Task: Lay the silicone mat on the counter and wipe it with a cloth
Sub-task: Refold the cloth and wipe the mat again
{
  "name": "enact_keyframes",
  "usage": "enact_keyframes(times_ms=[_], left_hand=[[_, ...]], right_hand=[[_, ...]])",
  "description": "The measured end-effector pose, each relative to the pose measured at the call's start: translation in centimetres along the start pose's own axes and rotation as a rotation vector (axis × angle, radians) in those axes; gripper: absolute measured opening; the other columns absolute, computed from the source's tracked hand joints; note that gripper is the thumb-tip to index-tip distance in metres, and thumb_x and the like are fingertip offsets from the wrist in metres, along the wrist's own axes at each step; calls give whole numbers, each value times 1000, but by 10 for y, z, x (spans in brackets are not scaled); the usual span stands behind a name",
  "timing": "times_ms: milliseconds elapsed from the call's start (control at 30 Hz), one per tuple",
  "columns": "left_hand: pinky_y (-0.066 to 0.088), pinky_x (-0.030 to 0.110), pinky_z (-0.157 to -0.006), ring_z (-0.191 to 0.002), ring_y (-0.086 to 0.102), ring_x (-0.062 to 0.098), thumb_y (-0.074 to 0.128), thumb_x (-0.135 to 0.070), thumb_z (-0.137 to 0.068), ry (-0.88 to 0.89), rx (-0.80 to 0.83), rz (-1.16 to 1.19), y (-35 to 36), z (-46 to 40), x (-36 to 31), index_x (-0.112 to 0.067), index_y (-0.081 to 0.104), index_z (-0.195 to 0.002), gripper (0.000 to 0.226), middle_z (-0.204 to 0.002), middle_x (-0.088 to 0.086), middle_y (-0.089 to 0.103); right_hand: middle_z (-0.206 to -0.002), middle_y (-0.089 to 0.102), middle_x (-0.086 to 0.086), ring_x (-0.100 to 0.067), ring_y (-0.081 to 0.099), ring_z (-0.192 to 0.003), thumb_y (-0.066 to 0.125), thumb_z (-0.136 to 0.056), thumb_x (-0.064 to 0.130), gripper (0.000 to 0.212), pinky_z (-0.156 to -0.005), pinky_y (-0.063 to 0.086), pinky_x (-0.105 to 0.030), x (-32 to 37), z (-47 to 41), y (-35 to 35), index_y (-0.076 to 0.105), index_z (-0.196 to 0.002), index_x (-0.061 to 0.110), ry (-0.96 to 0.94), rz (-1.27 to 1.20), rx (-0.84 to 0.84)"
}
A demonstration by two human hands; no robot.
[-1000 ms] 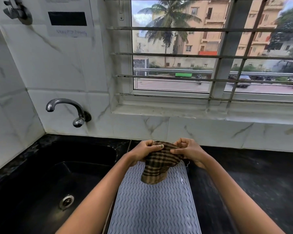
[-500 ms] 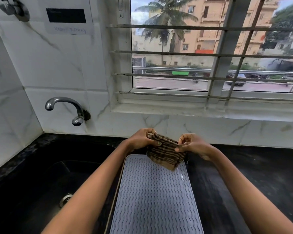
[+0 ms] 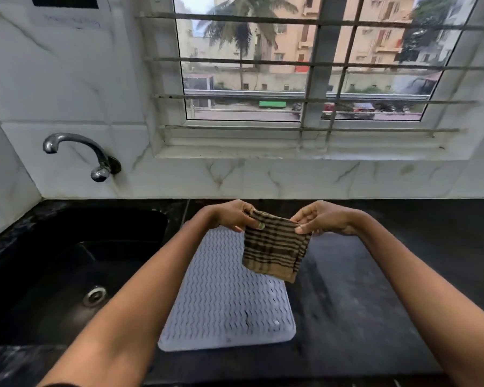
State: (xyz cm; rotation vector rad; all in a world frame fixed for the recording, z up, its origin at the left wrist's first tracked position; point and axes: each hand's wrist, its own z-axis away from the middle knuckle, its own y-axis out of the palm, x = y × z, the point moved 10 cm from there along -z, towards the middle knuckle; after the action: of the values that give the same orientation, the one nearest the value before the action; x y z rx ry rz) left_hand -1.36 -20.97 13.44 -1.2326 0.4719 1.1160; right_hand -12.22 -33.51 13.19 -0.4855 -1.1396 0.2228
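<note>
A pale grey silicone mat (image 3: pixel 224 300) with a wavy ribbed surface lies flat on the black counter (image 3: pixel 375 289), just right of the sink. Above its far end hangs a brown checked cloth (image 3: pixel 274 250), folded into a small rectangle and held clear of the mat. My left hand (image 3: pixel 235 216) pinches the cloth's top left corner. My right hand (image 3: pixel 319 219) pinches its top right corner. The cloth hides the mat's far right corner.
A black sink (image 3: pixel 76 275) with a metal drain (image 3: pixel 95 296) sits left of the mat. A chrome tap (image 3: pixel 95 160) sticks out of the marble wall above it. A barred window (image 3: pixel 305 74) runs along the back wall.
The bunched cloth has been drawn out between my two hands into a flat folded rectangle, and my hands have moved apart. The view has shifted so the mat's near edge shows.
</note>
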Motion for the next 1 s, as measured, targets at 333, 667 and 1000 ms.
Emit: enact_keyframes(times_ms=[333,667,1000], left_hand=[[53,21,-72,-73,56,9,65,4,-83,90,-331,111,110,22,-33,-14,53,-81,22,-79,0,58],[48,30,-90,-91,55,9,66,-18,-83,-282,-56,-183,256,39,60,-25,65,-87,8,-99,-5,63],[9,36,-120,-145,20,18,31,-48,-97,-38,-411,-911,301,40,65,-16,25,-150,63,-157,1,25]], right_hand=[[-78,70,-8,-16,63,-71,75,-73,-3,14,-72,53,-31,-48,114,-19,70,-78,8,-185,108,-365],[-111,66,-6,-27,60,-104,65,-79,32,27,-83,48,-35,-192,144,104,67,-99,14,185,782,69],[-157,18,1,-21,13,-146,39,-94,42,62,-120,6,-37,-172,147,168,24,-149,16,-259,794,-257]])
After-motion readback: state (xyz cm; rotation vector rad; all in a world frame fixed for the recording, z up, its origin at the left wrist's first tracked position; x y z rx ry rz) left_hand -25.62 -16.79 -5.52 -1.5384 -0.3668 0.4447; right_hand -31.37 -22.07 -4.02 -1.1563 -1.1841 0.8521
